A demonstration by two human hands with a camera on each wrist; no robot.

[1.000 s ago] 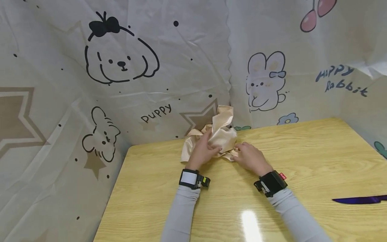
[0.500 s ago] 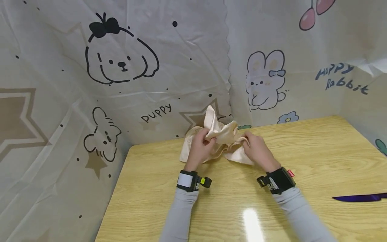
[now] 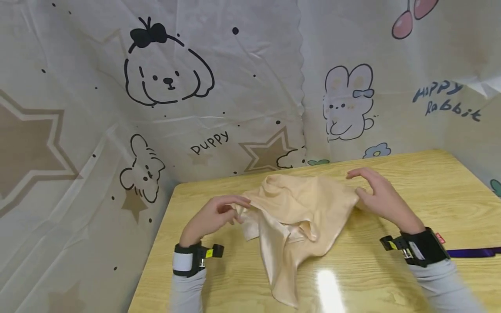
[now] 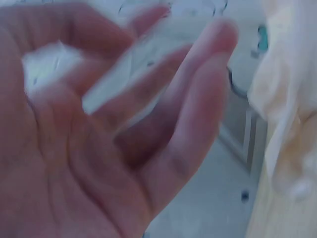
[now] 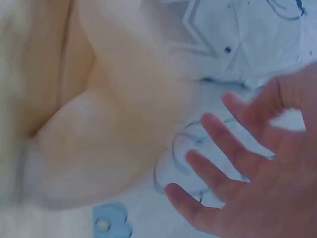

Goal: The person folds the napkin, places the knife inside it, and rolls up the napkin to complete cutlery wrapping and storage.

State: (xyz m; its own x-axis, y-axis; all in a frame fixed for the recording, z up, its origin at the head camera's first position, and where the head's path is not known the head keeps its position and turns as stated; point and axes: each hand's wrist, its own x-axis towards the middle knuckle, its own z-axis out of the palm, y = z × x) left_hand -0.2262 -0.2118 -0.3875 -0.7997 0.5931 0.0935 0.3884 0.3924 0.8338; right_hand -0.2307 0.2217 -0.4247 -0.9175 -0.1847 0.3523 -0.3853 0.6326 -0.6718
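A shiny peach satin cloth (image 3: 297, 204) billows out over the middle of the wooden table, rumpled, one corner trailing toward the front edge. At its left side is my left hand (image 3: 211, 217); its fingertips overlap the cloth edge in the head view. The left wrist view shows that hand (image 4: 124, 124) with loosely bent fingers and nothing in them, the cloth (image 4: 292, 99) off to the right. My right hand (image 3: 383, 198) is at the cloth's right corner, thumb and fingers parted. In the right wrist view its fingers (image 5: 213, 168) are spread, apart from the blurred cloth (image 5: 109, 124).
A purple knife (image 3: 473, 252) lies on the table (image 3: 411, 174) at the right, partly hidden by the right wrist strap (image 3: 424, 248). A printed fabric curtain (image 3: 219, 87) with cartoon animals hangs along the back and sides of the table.
The bunched cloth has been spread open and flung toward the front. Both hands have moved apart, left to the left and right to the right, and have let go of it.
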